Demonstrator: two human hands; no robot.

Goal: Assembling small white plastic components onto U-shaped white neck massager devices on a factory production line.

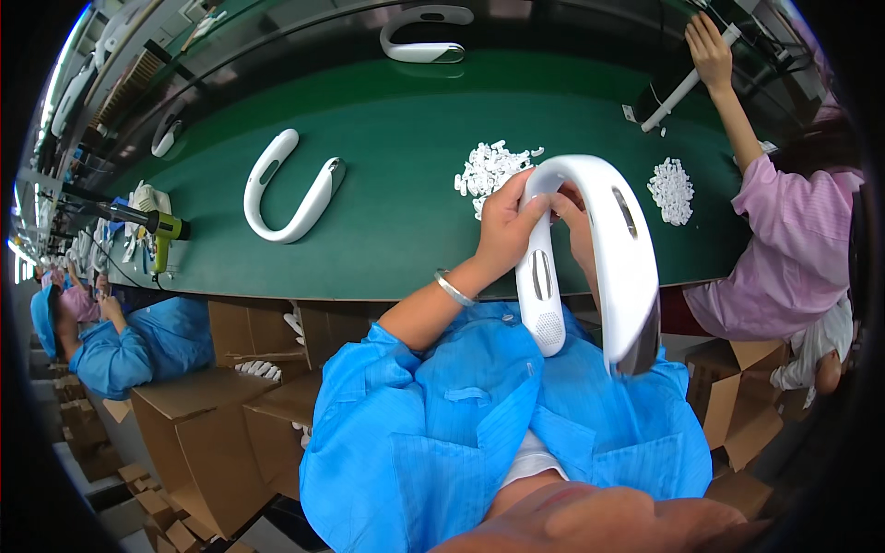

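Note:
A white U-shaped neck fan (pixel 634 267) is held up close to my chest, its two arms pointing down toward me. My left hand (pixel 507 226) is closed round the fan's curve on the left side, thumb and fingers at its inner edge. Inside the U, my right hand (pixel 576 221) grips the same curve, partly hidden behind the fan's larger arm. Just beyond my left hand lies a pile of small white plastic parts (pixel 493 170). Another white neck fan (pixel 295 212) rests on the green table, off to the left.
The green table (pixel 406 263) spans the front. A second heap of white parts (pixel 671 192) lies right, near a co-worker's pink sleeve (pixel 774 203). A third neck fan (pixel 424 53) sits at the back. A yellow-green power tool (pixel 164 230) stands left. Cardboard boxes (pixel 189 433) are below.

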